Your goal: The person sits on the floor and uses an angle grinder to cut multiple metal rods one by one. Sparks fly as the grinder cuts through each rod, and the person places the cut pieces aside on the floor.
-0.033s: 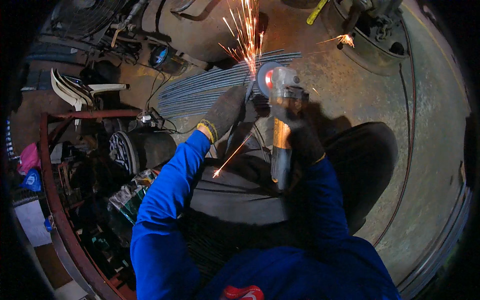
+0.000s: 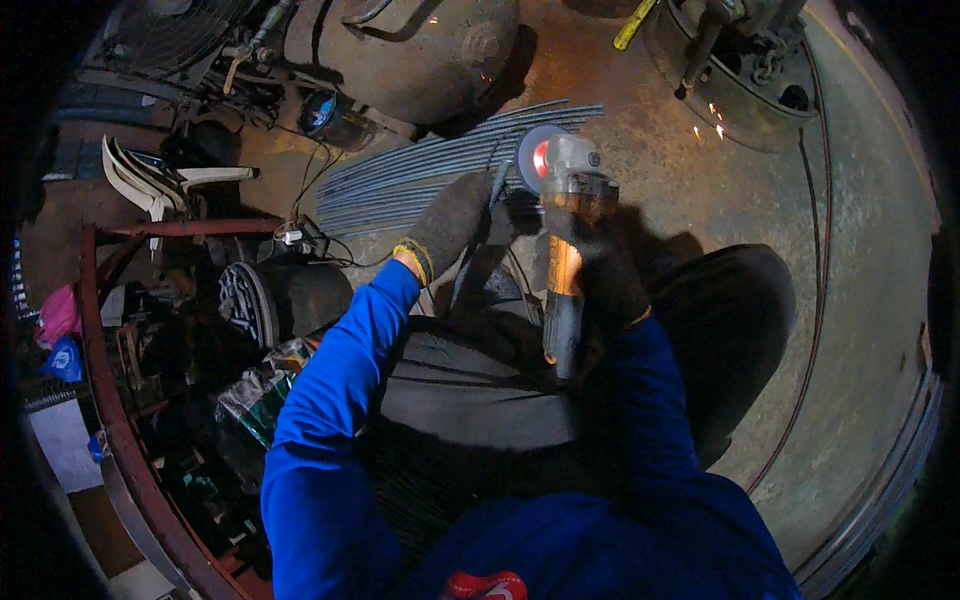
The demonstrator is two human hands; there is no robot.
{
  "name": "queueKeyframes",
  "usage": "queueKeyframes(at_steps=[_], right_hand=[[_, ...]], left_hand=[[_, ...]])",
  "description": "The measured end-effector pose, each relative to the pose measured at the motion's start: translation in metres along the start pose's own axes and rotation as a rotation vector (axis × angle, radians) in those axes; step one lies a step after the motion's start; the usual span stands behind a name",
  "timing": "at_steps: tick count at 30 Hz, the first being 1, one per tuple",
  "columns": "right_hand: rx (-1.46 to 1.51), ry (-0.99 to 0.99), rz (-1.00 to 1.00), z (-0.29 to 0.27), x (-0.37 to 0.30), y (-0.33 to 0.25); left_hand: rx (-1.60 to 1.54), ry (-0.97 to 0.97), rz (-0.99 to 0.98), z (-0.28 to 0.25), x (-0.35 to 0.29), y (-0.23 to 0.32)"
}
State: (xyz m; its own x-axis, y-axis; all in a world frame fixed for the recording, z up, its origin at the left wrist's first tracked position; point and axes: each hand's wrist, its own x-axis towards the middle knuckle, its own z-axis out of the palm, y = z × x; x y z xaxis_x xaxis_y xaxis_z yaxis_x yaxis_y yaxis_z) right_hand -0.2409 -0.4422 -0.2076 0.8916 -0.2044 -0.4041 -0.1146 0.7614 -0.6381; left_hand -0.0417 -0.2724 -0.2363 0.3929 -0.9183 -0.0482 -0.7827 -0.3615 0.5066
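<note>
An orange-and-grey angle grinder (image 2: 563, 270) is held by the dark-gloved right hand (image 2: 612, 272), which is set against the right side of the grinder's body, behind its head. The body is gripped there, but whether the fingers are spread or pressed together is hidden by shadow. At the grinder's far end, a pale round disc (image 2: 529, 165) with a reddish centre is carried. Just left of the grinder, a slim grey metal bar (image 2: 499, 184) is clasped by the dark-gloved left hand (image 2: 448, 226), with its yellow-edged cuff; the bar's end is left exposed past the closed fingers, just beside the disc.

Beyond and left of the grinder, a bundle of thin grey metal rods (image 2: 390, 180) is spread on a stained, brownish-grey floor (image 2: 870, 230). Farther beyond the grinder, a large rounded brown metal tank (image 2: 410, 65) is seen, and beyond it to the right, a round rusty metal container (image 2: 745, 130). Well left of the grinder, a reddish-brown metal frame (image 2: 101, 345) and curved white plastic chair parts (image 2: 135, 183) are seen.
</note>
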Motion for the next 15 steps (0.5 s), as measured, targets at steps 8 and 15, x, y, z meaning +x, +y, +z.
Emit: queueKeyframes(at_steps=[8,15], right_hand=[[-0.005,-0.011,0.014,0.000,-0.001,-0.002],[0.006,-0.032,0.037,0.000,0.001,0.003]], left_hand=[[-0.015,0.028,0.076,-0.004,-0.003,-0.006],[0.108,0.016,0.098,-0.016,-0.002,0.010]])
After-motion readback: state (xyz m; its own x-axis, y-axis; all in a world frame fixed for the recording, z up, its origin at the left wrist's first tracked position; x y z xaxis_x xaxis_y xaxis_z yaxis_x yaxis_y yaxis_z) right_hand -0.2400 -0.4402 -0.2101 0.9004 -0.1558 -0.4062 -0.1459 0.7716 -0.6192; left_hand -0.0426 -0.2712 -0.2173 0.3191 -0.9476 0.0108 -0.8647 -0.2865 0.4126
